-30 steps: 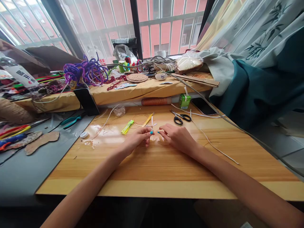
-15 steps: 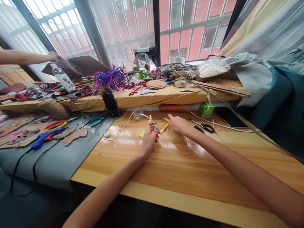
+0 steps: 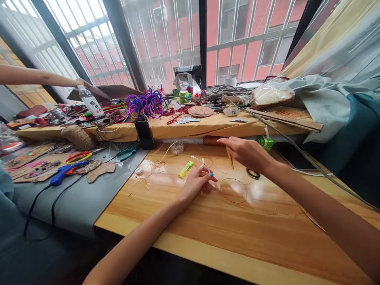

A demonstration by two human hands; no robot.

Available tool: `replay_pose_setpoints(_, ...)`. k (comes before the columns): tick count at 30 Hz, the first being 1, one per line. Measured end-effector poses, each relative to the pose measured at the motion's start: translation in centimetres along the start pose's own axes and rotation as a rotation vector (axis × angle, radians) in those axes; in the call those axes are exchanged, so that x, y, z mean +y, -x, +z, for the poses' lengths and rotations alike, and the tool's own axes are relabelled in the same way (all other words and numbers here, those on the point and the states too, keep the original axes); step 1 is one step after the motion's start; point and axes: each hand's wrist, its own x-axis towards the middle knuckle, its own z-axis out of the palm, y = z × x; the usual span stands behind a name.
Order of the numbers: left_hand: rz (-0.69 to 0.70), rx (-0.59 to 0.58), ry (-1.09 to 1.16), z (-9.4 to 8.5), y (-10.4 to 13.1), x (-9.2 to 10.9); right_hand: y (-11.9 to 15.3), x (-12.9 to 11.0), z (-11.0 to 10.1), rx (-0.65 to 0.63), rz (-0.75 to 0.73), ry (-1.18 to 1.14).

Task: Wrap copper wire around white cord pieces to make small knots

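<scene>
Window (image 3: 166, 51): barred, behind a cluttered shelf (image 3: 175, 130) draped in yellow cloth.
Surface (image 3: 178, 221): glossy wood, below my 2 hands.
Left hand (image 3: 204, 180): my fingers pinch a white strip (image 3: 197, 159), its ends sticking out past them.
Right hand (image 3: 242, 152): I grip a slim yellow tool (image 3: 230, 159), its free end pointing down.
Lighter (image 3: 185, 169): yellow-green, lying just beyond my left hand.
Wire (image 3: 236, 202): thin, looped on the surface right of my left hand.
Scissors (image 3: 253, 173): 1 black handle loop shows below my right wrist.
Green box (image 3: 268, 143): behind that wrist.
Other person: 1 arm (image 3: 38, 75) reaching in from the left, near a bottle (image 3: 91, 102).
</scene>
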Motion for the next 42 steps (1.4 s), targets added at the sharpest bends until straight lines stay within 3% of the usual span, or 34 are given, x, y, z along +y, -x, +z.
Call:
replay_pose_setpoints(3,0.007,0.014,-0.008,0.0,0.0,-0.3,1.6,1.1,-1.5,0.062,-0.025,-0.254)
replay_pose_setpoints(5,0.023,0.064,-0.021,-0.1,-0.2,-0.7,2.8,1.5,-1.5,0.011,0.007,-0.483)
replay_pose_setpoints(7,0.042,0.121,-0.038,-0.2,-0.4,-1.0,3.9,1.5,-1.0,-0.041,0.086,-0.693)
replay_pose_setpoints(11,0.076,0.144,-0.036,-0.3,-0.6,-1.3,4.9,0.6,0.8,0.055,0.274,-1.046)
replay_pose_setpoints(15,0.079,0.115,-0.044,-0.3,-0.5,-1.3,4.9,-0.4,1.5,0.173,0.297,-1.207)
replay_pose_setpoints(18,0.076,0.105,-0.060,-0.2,-0.5,-1.3,5.4,-0.8,1.8,0.180,0.249,-1.081)
replay_pose_setpoints(22,0.058,0.120,-0.057,0.5,-1.1,-1.0,6.5,-1.1,2.9,0.074,0.186,-0.690)
replay_pose_setpoints(28,0.045,0.187,0.066,2.6,-2.2,-0.5,7.7,-1.0,4.2,-0.090,-0.177,-0.149)
replay_pose_setpoints(37,0.041,0.141,0.026,2.2,-1.0,-0.6,8.2,-0.6,5.3,0.012,-0.257,-0.224)
replay_pose_setpoints(42,0.017,0.124,0.075,2.4,-0.9,0.0,8.3,-0.6,5.5,0.135,-0.260,-0.219)
